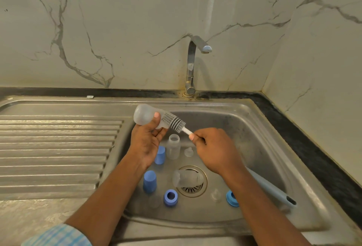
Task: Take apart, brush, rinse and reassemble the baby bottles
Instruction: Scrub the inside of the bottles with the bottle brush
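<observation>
The left hand (pixel 146 140) grips a clear plastic baby bottle (pixel 146 116) tilted on its side above the stainless steel sink (pixel 260 128). The right hand (pixel 213 149) clasps the white stem of a grey ribbed silicone bottle brush (pixel 174 122), its head partly inside the bottle's mouth. Below lie two more clear bottles (pixel 173 148), blue caps (pixel 149 181) and blue collars (pixel 170 197).

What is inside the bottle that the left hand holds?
The grey head of the bottle brush is partly inside the bottle in the left hand; the right hand holds its handle. The thumb covers part of the bottle.
</observation>
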Demonstrator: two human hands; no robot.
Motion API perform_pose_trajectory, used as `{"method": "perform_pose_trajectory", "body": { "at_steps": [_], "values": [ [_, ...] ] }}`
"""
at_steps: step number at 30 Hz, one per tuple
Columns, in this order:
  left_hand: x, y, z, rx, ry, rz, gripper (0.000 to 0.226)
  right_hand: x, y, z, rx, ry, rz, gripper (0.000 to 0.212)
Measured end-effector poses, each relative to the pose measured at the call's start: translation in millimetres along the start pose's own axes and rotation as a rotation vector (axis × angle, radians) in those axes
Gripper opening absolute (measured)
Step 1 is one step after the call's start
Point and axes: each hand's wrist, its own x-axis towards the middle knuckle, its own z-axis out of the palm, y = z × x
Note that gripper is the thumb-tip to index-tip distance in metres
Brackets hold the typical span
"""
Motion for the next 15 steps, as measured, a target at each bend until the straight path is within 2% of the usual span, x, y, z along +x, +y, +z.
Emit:
{"method": "perform_pose_trajectory", "body": {
  "at_steps": [3, 10, 15],
  "values": [
    [0, 1, 1, -0.024, -0.064, -0.025, 0.056, 2, -1, 1, 0.019, 0.046, 0.027, 0.045],
    [-2, -2, -1, -0.006, -0.164, -0.049, 0.073, 6, 8, -2, 0.007, 0.068, 0.078, 0.048],
    [-1, -1, -1, -0.030, -0.200, -0.064, 0.109, 5, 13, -5, 0.054, 0.055, 0.097, 0.049]
  ]
}}
